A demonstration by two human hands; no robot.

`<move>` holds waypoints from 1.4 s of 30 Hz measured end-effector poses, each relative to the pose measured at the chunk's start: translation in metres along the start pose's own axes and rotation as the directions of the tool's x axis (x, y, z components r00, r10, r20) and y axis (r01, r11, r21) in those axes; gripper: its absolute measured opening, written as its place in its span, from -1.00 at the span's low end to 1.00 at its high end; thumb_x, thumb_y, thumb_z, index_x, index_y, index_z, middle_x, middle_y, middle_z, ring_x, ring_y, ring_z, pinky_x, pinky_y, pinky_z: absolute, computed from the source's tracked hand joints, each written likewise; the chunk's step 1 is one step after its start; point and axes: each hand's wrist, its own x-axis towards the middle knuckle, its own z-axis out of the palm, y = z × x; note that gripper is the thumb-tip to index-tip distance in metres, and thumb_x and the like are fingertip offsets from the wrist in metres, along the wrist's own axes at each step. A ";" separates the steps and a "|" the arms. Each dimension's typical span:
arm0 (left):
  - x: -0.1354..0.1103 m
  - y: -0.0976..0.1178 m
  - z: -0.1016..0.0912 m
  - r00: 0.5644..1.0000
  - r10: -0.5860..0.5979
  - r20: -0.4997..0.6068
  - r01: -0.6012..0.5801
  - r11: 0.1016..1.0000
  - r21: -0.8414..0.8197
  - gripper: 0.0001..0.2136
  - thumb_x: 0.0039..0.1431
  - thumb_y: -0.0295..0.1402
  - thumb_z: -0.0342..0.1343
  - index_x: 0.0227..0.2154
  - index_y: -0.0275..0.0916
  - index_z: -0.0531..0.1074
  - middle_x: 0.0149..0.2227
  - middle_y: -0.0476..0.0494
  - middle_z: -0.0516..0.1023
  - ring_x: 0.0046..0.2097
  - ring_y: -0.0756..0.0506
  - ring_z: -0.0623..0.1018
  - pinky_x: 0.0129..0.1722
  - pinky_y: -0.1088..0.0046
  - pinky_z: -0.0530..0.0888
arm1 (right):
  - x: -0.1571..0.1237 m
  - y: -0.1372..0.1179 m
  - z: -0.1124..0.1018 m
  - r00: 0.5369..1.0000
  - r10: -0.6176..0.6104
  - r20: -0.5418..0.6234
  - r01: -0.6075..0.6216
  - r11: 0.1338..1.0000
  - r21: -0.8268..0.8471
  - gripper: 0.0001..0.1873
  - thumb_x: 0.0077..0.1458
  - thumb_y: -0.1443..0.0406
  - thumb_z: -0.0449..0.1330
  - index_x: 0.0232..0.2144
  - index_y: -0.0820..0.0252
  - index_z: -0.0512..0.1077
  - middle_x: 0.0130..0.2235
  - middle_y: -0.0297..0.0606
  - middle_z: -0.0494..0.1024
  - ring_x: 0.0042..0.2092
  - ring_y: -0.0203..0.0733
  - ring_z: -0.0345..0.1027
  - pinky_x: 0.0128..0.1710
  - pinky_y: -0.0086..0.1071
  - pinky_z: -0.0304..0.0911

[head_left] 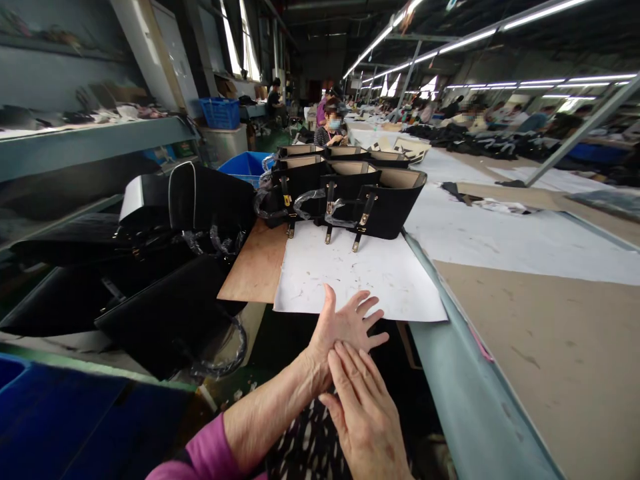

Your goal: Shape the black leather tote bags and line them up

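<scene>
My left hand (344, 328) is turned palm up with its fingers spread wide, and nothing lies in it. Across the heel of that palm rest the outstretched fingers of my right hand (363, 407), back upward. Both hands are in front of the near edge of a white sheet (360, 283) on the table. Beyond them, several black handbags (395, 207) stand upright in rows, open at the top with tan linings. Their handles (310, 200) are wrapped in clear plastic, and straps with metal fittings hang down the fronts.
More black bags (165, 313) lie piled at the left. A blue bin (245, 167) stands behind them, with a blue crate (220, 113) farther back. A brown board (257, 260) borders the white sheet. On the right runs a long table (545, 333). A masked person (330, 130) sits beyond the bags.
</scene>
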 end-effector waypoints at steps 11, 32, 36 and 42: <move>0.014 -0.034 -0.040 0.982 -0.163 -0.093 0.162 0.987 -0.014 -0.30 -0.02 0.20 -0.30 0.04 -0.23 0.11 0.21 -0.23 -0.12 0.22 -0.26 -0.12 0.09 0.00 -0.02 | -0.033 0.005 0.003 0.951 0.270 0.151 -0.289 0.950 0.121 -0.47 0.10 0.27 0.01 0.10 0.38 0.09 0.02 -0.06 0.32 0.07 -0.09 0.14 -0.04 -0.25 0.27; 0.020 -0.076 -0.071 0.865 -0.296 -0.404 0.281 0.955 -0.099 -0.30 -0.01 0.11 -0.13 0.06 -0.34 0.00 0.14 -0.38 0.03 0.13 -0.27 0.14 -0.01 0.13 0.21 | -0.086 0.034 0.063 0.963 0.263 0.059 -0.263 0.965 -0.003 -0.23 0.08 0.17 0.02 0.21 0.34 -0.25 0.02 0.06 0.31 -0.02 0.07 0.25 -0.24 -0.20 0.39; 0.021 -0.077 -0.072 0.873 -0.281 -0.399 0.267 0.959 -0.090 -0.32 -0.05 0.12 -0.09 0.01 -0.31 0.08 0.12 -0.36 0.08 0.11 -0.26 0.16 -0.03 0.16 0.21 | -0.090 0.039 0.058 0.955 0.274 0.110 -0.284 0.955 0.090 -0.24 0.08 0.22 0.04 0.21 0.17 -0.28 0.01 -0.04 0.33 -0.06 0.02 0.29 -0.30 -0.28 0.41; 0.029 -0.076 -0.076 0.893 -0.279 -0.354 0.300 0.954 0.005 -0.39 -0.06 0.15 -0.11 -0.13 -0.29 0.23 0.06 -0.31 0.16 0.05 -0.26 0.22 -0.07 0.16 0.21 | -0.097 0.025 0.057 0.901 0.428 0.071 -0.432 0.870 0.238 -0.38 0.12 0.30 -0.06 0.20 0.05 -0.18 -0.12 -0.19 0.47 -0.16 -0.08 0.38 -0.35 -0.36 0.42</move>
